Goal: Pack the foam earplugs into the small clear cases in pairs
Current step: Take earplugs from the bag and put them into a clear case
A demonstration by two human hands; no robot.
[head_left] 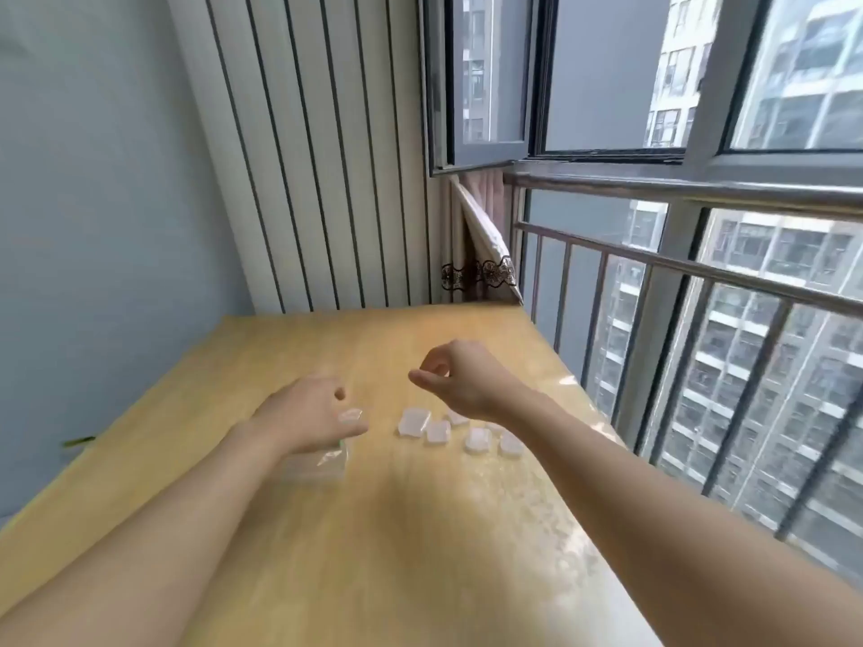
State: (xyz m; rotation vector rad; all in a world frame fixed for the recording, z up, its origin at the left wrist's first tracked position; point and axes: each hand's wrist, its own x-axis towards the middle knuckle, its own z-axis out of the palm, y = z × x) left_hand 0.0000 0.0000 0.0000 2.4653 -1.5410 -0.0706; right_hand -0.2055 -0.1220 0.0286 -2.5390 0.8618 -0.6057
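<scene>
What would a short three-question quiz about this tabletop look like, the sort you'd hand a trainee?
1. True or false: the small clear cases lie loose on the wooden table, below the right hand.
2. Which hand holds a small clear case at its fingertips? A) left hand B) right hand C) neither
3. Fill in: a larger clear ____ sits on the table under the left wrist.

Key
1. True. At least five cases lie in a cluster there.
2. A. The right hand's fingers are curled with no case visible in them.
3. Box. Its contents are too blurred to make out.
</scene>
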